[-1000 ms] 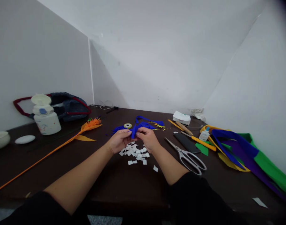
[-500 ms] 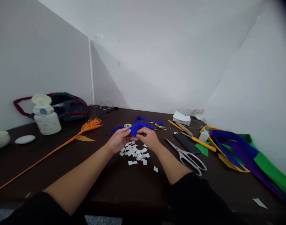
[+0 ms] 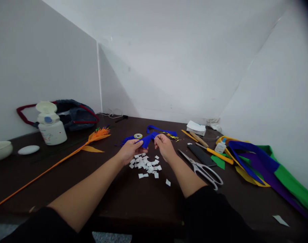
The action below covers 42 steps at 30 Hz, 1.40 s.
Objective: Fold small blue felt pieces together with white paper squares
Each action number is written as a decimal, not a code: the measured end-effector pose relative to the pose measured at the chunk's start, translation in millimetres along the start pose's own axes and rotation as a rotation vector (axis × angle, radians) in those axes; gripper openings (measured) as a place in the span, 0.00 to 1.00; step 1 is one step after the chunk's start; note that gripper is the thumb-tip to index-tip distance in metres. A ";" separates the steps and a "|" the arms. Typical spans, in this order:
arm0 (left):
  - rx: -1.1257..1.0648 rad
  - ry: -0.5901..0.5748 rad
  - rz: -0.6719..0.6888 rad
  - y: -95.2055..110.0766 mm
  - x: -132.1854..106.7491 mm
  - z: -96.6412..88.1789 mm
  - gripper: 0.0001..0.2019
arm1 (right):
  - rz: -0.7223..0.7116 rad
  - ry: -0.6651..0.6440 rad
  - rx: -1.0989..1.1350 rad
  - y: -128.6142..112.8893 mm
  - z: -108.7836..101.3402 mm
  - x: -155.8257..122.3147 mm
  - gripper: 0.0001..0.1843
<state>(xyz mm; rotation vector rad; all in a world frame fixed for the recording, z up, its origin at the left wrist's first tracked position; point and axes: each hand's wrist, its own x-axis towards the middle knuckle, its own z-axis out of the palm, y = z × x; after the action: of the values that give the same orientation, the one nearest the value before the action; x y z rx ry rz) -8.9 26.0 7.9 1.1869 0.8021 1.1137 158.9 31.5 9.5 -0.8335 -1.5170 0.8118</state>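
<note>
A piece of blue crepe paper (image 3: 146, 140) is raised between my hands over the table. My left hand (image 3: 130, 150) is closed on its left part, thumb on top. The fingers of my right hand (image 3: 165, 146) are pinched at the paper's right end; the fingertips partly hide the contact. Below them lies a loose pile of small white paper pieces (image 3: 145, 164). Just beyond my left hand are a small tape roll (image 3: 138, 136) and blue shreds (image 3: 127, 139). A blue strip (image 3: 162, 130) with yellow bits (image 3: 172, 136) lies past my right hand.
Scissors (image 3: 203, 170), a black case (image 3: 201, 155), a yellow cutter (image 3: 219, 156), a glue bottle (image 3: 220, 146) and coloured crepe paper (image 3: 280, 173) lie right. Left are an orange paper flower (image 3: 99, 134), a white bottle (image 3: 53, 132), a bowl (image 3: 1, 151) and a denim bag (image 3: 77, 118).
My right hand has shifted slightly right and up, away from my left. More of the blue paper now shows stretched between them.
</note>
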 end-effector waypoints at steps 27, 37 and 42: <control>-0.170 -0.067 0.038 5.5 -3.7 1.8 0.09 | -0.349 -0.018 -0.737 0.7 6.4 -6.6 0.09; -0.161 -0.113 0.009 5.1 -5.3 1.1 0.08 | -0.332 -0.009 -0.586 -2.4 6.1 -6.2 0.09; -0.245 -0.131 0.013 5.5 -4.9 -0.9 0.07 | -0.483 -0.046 -0.593 -2.3 6.5 -7.9 0.12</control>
<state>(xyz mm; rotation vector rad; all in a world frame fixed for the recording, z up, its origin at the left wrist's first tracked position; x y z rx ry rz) -12.5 21.6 12.6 1.0479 0.5416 1.0982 153.0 23.2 7.0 -0.8146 -1.9308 0.0156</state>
